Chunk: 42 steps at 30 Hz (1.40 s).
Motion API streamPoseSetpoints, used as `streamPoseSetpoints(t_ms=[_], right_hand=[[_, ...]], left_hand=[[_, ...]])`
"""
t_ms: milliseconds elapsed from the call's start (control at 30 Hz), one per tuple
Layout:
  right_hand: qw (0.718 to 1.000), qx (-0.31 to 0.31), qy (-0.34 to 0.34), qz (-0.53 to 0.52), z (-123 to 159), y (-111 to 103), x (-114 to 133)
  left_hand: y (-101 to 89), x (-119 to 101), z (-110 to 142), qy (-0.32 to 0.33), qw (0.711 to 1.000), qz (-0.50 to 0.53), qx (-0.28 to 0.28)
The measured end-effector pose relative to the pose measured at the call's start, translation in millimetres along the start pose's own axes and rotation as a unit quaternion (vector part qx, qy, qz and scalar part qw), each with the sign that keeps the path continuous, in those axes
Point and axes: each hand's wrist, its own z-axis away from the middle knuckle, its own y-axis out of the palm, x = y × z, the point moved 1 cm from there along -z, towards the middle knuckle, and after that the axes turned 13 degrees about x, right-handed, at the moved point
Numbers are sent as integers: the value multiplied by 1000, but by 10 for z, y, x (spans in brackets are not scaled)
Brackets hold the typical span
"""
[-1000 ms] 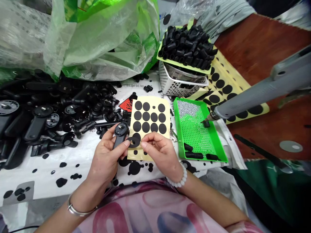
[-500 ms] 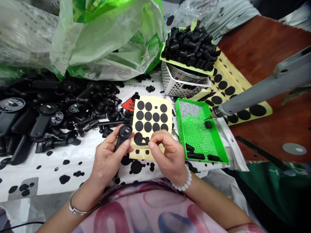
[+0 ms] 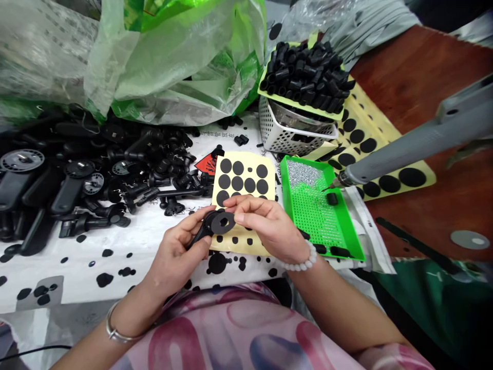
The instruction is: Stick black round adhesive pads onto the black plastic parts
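My left hand is closed round a black plastic crank handle, its round end tipped up toward the right. Between the thumb and fingers of my right hand is a round black sticker with a small hole in its middle. The sticker overlaps the handle's round end; whether the two touch I cannot tell. Beneath both hands lies a yellow backing sheet with rows of round black stickers, part of it hidden by my right hand.
Many black handles and fittings are heaped at left. On the right are a green tray of small metal pieces, a grey powered screwdriver and a white basket topped with black tubes. Plastic bags lie behind.
My right hand has lifted the round sticker off the yellow sheet and moved it up and left to the handle's round end. The left hand has shifted slightly right with the handle.
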Motion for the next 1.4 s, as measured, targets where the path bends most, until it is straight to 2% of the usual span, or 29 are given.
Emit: streamPoseSetpoints(t_ms=[367,600,800,900,1100,1400], right_hand=[[1000,-2,14,15,-26,-25,-12],[999,-6,8,39,5,9,45],[996,-16,-14,91,81,70,183],[993,-30,-16,111,73,63,202],[996,-13,13,82,5,19,84],[997,-13,10,81,-14,8,33]], left_hand=[[-3,3,-23,9,1000,3,14],[10,3,-63,-12,1000,17,-4],[14,38,-95,-17,999,16,-46],[9,31,-81,-13,999,24,-27],[8,12,-29,-3,999,32,20],[-10,33,-9,5,999,35,36]])
